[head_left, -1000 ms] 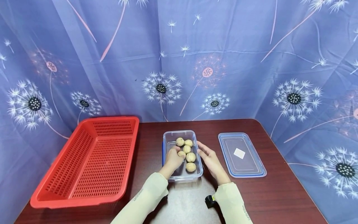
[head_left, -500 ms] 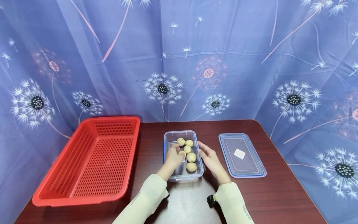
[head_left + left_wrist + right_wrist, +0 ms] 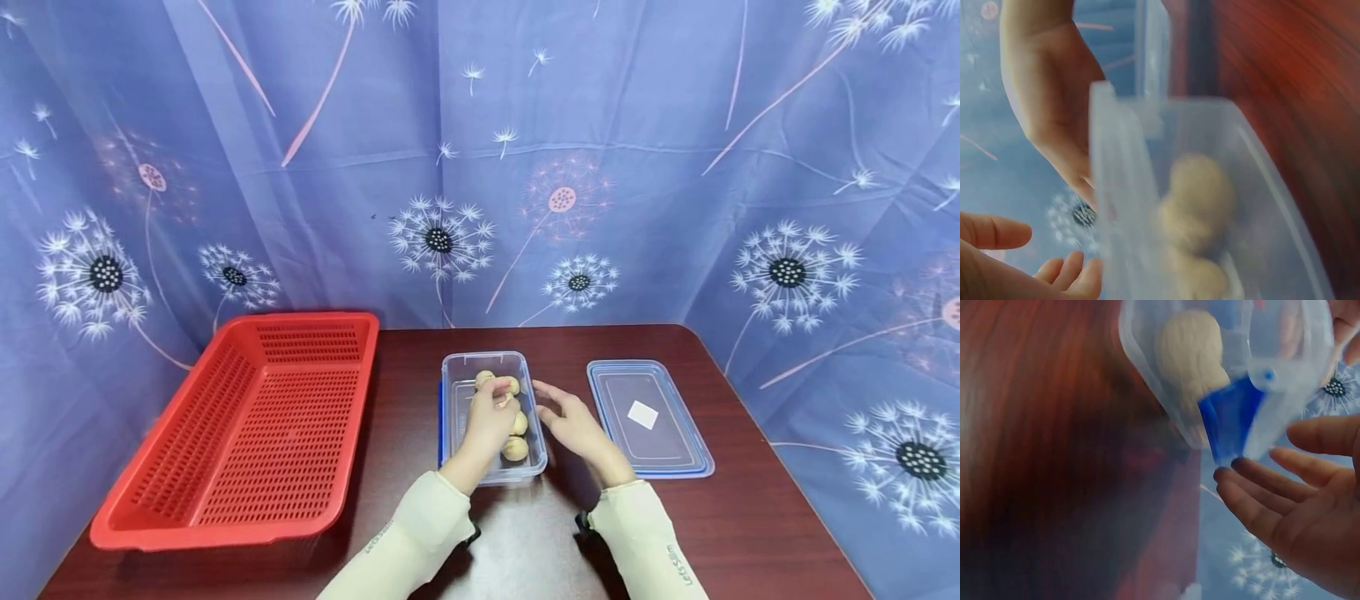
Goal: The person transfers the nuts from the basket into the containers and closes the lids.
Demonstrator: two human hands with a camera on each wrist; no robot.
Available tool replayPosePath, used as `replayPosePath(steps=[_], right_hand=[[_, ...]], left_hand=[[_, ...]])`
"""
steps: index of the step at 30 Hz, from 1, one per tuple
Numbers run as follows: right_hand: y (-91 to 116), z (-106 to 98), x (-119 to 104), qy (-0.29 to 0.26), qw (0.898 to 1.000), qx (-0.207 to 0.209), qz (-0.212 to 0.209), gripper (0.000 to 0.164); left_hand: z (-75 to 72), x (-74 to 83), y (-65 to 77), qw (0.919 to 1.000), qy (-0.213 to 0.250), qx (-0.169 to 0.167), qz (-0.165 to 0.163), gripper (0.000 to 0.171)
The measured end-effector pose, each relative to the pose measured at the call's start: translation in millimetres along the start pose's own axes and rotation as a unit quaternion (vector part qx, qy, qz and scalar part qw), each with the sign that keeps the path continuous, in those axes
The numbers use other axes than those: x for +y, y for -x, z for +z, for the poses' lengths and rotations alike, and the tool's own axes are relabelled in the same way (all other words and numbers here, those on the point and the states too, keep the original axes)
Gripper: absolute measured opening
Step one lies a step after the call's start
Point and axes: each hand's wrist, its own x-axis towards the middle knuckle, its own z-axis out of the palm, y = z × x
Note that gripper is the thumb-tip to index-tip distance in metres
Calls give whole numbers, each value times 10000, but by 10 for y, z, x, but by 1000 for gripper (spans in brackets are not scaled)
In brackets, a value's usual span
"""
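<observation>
A clear plastic box on the table holds several walnuts. Over its middle is my left hand, fingers forward, covering some of the nuts in the head view. In the left wrist view that hand has thumb and fingers apart with nothing between them, beside the box wall. My right hand stays along the right side of the box, fingers extended. From the right wrist, its fingertips lie right at the blue latch hanging from the box.
A large red slotted plastic basket occupies the left of the table. Right of the box lies a clear lid with blue edging and a white label. A dandelion-print curtain hangs behind the dark red table.
My left hand has left the walnut at the box's left and moved rightward and higher over the middle nuts. My right hand keeps near the right side, wrist shifted slightly right.
</observation>
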Motion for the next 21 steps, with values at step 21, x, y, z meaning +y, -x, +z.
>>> replayPosePath(steps=[21], right_hand=[[263,-1107,431,911,9933,712,-9,38]], left_hand=[[995,165,374,9974,470,-474,285,47]])
